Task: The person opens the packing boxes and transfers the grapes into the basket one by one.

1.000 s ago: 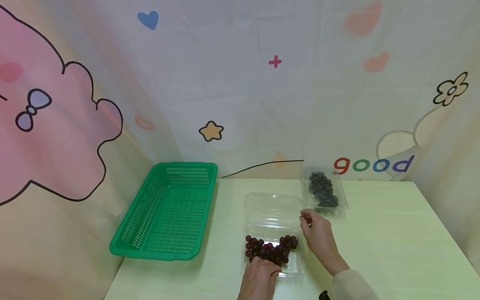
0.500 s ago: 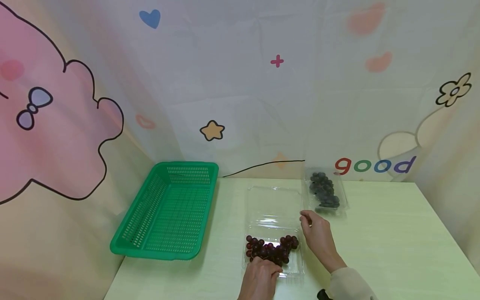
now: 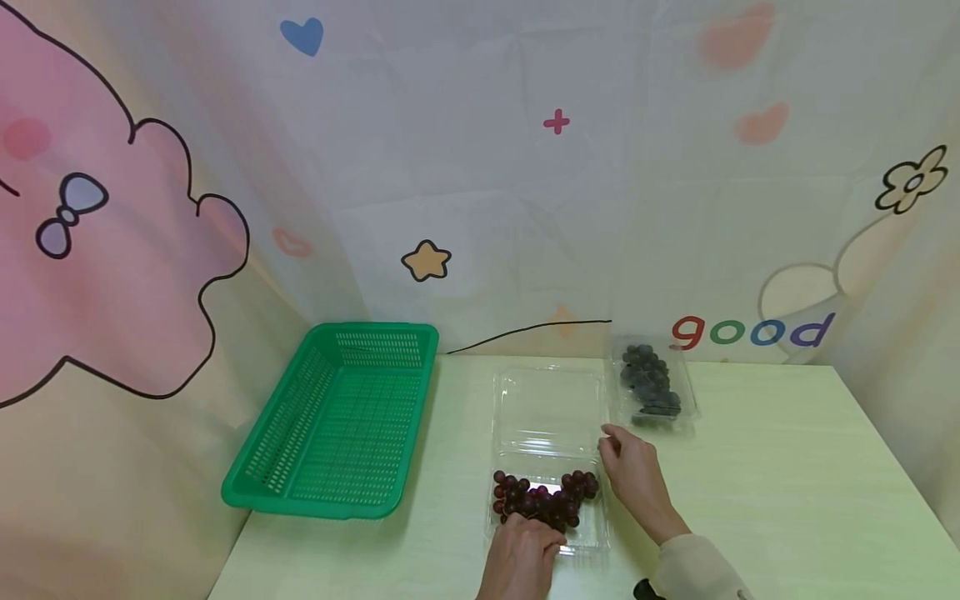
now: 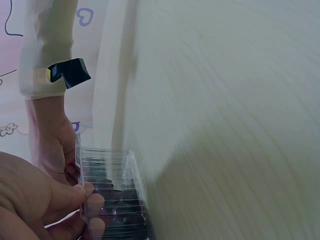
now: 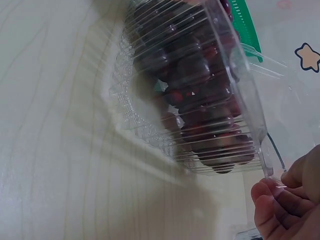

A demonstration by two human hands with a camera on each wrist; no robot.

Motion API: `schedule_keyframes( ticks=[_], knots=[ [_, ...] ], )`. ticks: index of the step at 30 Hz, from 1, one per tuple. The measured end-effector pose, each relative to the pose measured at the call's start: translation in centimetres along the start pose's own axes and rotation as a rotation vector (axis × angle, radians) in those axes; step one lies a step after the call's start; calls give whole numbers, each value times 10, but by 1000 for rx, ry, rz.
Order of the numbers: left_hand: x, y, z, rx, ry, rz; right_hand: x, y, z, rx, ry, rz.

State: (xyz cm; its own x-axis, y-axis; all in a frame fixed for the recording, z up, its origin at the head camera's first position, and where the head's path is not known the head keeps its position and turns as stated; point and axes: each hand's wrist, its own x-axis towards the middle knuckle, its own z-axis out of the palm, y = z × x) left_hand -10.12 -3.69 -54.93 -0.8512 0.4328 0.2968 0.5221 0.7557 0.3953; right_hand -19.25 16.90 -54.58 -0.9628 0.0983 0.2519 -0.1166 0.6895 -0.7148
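Observation:
A clear plastic clamshell box (image 3: 592, 537) sits on the table with its lid (image 3: 549, 408) folded back toward the wall. Dark red grapes (image 3: 543, 502) lie inside the base. My left hand (image 3: 519, 557) is at the near side, partly covering the grapes; in the left wrist view its thumb and fingers pinch the box's rim. On the right, my right hand (image 3: 636, 479) pinches the plastic edge near the hinge between thumb and fingers, as the right wrist view shows. The grapes (image 5: 200, 90) show through the ribbed wall there.
A green perforated basket (image 3: 337, 507) stands at the left. Behind my right hand, a second clear box (image 3: 686, 392) holds dark grapes (image 3: 647, 379). A printed cloth (image 3: 487, 167) hangs along the table's back edge.
The lid has tipped farther back, its far edge moving toward the wall. Both hands keep their places at the box, and the grapes stay in the base.

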Motion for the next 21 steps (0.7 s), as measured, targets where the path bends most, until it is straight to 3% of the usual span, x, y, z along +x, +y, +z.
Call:
schedule_keyframes(
  ticks=[16, 21],
  knots=[
    [2, 1, -1, -13, -52, -32, 1, 6, 2, -16, -24, 15],
    [1, 0, -1, 2, -31, -12, 2, 7, 3, -2, -57, 45]
  ],
)
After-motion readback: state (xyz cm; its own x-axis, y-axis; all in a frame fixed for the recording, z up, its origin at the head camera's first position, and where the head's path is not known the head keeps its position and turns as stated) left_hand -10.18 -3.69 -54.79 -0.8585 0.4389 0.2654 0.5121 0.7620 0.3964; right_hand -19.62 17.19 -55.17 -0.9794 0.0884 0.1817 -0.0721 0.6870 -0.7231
